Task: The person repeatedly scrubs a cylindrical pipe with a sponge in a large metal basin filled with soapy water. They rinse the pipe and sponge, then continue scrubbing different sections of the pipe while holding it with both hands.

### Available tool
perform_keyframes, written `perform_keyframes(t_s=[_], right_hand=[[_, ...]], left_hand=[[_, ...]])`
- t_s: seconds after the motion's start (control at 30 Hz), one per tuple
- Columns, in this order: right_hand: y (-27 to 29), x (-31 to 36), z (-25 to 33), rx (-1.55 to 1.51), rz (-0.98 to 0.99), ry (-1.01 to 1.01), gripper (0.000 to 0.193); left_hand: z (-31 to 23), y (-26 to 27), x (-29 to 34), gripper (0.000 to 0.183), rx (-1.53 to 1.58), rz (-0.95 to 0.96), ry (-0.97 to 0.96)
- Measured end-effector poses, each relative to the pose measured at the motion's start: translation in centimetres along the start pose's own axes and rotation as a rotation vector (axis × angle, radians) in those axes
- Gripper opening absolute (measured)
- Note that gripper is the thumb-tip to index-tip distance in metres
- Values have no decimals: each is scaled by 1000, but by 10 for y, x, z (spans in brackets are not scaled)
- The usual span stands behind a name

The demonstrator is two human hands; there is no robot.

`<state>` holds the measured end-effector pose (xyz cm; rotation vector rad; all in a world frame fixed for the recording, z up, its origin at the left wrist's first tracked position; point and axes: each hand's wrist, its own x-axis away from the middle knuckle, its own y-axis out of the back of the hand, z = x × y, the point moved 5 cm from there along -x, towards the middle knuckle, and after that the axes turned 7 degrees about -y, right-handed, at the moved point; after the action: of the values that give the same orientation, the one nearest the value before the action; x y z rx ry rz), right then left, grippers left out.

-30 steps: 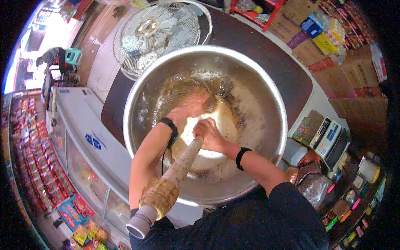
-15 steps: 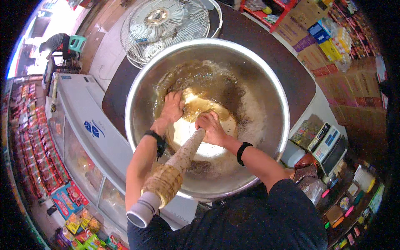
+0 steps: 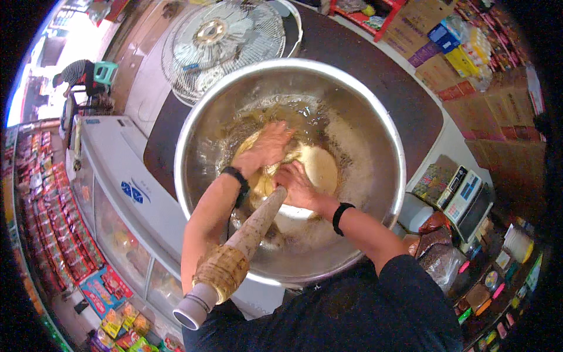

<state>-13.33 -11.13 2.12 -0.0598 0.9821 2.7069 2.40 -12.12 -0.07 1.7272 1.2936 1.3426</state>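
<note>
A fan stand leans toward me inside a large metal basin (image 3: 384, 176), its pole (image 3: 249, 229) pointing at the lower left. Its round pale base (image 3: 321, 170) lies in cloudy, foamy water. A tan, ridged sleeve surrounds the upper pole, which ends in an open grey collar (image 3: 196, 306). My right hand (image 3: 295, 185) is closed around the pole's lower end, close to the base. Over the far left part of the base, my left hand (image 3: 268, 145) lies flat with fingers stretched, slightly blurred. Anything under its palm is hidden.
Fan grilles (image 3: 226, 41) rest on the dark table (image 3: 404, 88) behind the basin. A glass-fronted freezer (image 3: 129, 170) stands at left, beside hanging packets (image 3: 56, 205). Right are cardboard boxes (image 3: 492, 111) and a scale (image 3: 466, 196). A person (image 3: 76, 73) sits far left.
My left hand has moved right and away from me across the base. The collar end has shifted slightly left and nearer. My right hand keeps its grip.
</note>
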Motion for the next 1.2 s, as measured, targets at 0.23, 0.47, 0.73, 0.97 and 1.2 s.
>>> perform_keyframes(t_s=[0.23, 0.47, 0.73, 0.97, 1.2], right_hand=[[-1, 1, -2, -128, -30, -18, 33], [0, 0, 1, -57, -2, -6, 39], [3, 1, 4, -35, 2, -7, 35], [9, -11, 5, -88, 3, 40, 31], [-1, -20, 16, -606, 459, 77, 32]], left_hand=[[1, 4, -12, 58, 85, -100, -98], [43, -46, 140, 68, 240, -228, 414], [14, -97, 177, 79, 287, -53, 628], [34, -10, 44, 64, 140, -19, 375], [38, -38, 99, 66, 348, -341, 568]])
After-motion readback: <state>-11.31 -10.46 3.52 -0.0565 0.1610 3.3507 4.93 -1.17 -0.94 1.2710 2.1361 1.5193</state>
